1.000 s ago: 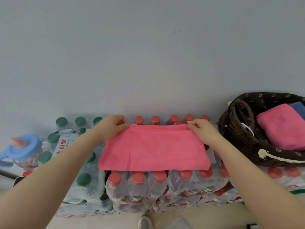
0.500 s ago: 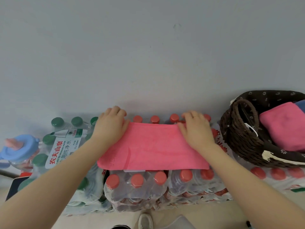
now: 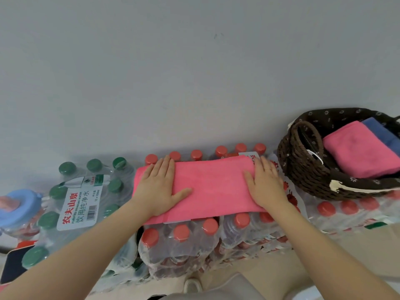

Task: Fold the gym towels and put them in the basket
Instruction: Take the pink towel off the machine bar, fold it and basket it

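A pink towel (image 3: 214,185), folded into a long strip, lies flat on a pack of red-capped water bottles (image 3: 184,245). My left hand (image 3: 161,185) presses flat on its left end, fingers straight. My right hand (image 3: 265,185) presses flat on its right end the same way. To the right stands a dark woven basket (image 3: 303,167) with a brown flowered lining. Inside it lie a folded pink towel (image 3: 359,150) and a blue towel (image 3: 383,133) partly under it.
A pack of green-capped bottles (image 3: 80,204) sits to the left, with a blue-lidded bottle (image 3: 19,204) at the far left edge. More red-capped bottles (image 3: 350,211) carry the basket. A grey wall rises just behind. A shoe (image 3: 192,285) shows on the floor below.
Both hands let go of the towel's far edge, where they pinched it a second ago, and now lie flat on the towel's two ends. The view has shifted slightly.
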